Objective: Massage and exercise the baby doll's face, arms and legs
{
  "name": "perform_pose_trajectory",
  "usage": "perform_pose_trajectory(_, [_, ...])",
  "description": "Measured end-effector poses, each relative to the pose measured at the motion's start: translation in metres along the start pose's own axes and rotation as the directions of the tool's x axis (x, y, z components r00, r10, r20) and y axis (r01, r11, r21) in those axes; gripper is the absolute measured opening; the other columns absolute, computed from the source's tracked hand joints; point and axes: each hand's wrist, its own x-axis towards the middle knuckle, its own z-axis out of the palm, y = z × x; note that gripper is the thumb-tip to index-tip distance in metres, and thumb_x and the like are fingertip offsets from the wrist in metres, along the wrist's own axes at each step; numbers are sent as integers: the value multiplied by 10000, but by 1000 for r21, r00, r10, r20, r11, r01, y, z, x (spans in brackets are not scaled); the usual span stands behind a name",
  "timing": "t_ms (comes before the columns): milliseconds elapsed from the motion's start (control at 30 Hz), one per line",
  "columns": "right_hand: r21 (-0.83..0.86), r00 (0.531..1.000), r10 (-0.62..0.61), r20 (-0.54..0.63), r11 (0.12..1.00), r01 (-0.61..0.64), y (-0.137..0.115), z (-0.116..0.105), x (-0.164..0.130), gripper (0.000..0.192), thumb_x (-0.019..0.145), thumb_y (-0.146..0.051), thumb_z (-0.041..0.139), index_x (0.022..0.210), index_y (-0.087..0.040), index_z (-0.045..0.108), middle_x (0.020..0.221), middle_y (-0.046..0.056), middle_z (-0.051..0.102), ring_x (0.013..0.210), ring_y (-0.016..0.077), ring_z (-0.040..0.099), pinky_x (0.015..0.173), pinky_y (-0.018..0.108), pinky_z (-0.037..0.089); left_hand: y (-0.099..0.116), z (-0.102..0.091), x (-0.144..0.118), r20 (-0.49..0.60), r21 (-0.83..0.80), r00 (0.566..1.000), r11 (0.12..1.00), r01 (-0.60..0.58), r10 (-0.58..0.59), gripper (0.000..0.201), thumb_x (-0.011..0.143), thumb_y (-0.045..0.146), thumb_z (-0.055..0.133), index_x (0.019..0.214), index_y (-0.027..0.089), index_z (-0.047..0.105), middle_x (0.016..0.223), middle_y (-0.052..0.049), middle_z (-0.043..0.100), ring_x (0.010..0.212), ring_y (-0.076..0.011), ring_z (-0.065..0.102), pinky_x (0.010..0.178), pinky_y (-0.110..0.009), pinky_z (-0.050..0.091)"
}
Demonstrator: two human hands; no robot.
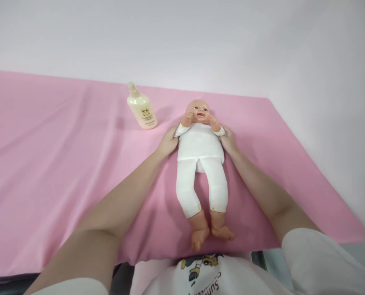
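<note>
A baby doll (201, 155) in a white top and white trousers lies on its back on the pink sheet (62, 164), head away from me, bare feet toward me. Its arms are bent up with the fists at its face. My left hand (167, 142) presses against the doll's side under its shoulder on the left. My right hand (229, 141) holds the opposite side of the torso. Both hands grip the doll's upper body between them.
A cream lotion bottle (142, 107) with a pump top stands on the sheet to the left of the doll's head. A white wall (201, 41) rises behind. The sheet's right edge (308, 155) runs diagonally toward me.
</note>
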Motion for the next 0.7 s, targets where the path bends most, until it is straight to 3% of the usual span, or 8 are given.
perform_pose_trajectory(333, [14, 995, 72, -71, 997, -71, -3, 1, 0, 270, 739, -347, 688, 980, -233, 725, 1000, 14, 802, 981, 239, 718, 939, 415, 583, -6, 3, 3, -54, -84, 998, 996, 36, -41, 664, 814, 188, 640, 1474, 226, 583, 1525, -86, 641, 1445, -322, 567, 1286, -538, 383])
perform_pose_trajectory(533, [36, 980, 131, -152, 991, -127, 6, -2, 3, 186, 720, -287, 625, 900, -239, 623, 852, -16, 712, 835, 198, 654, 832, 358, 563, -28, 0, 6, -188, -121, 974, 987, 102, -124, 705, 805, 287, 738, 1471, 237, 510, 1451, -133, 637, 1407, -337, 579, 1236, -521, 444])
perform_pose_trajectory(700, [69, 970, 153, -192, 987, -142, 19, -3, 7, 239, 757, -274, 633, 986, -234, 574, 924, 6, 700, 880, 207, 654, 892, 384, 565, -34, -1, 6, -282, -154, 946, 981, 119, -159, 710, 822, 316, 756, 1453, 249, 436, 1398, -137, 618, 1367, -320, 595, 1216, -505, 465])
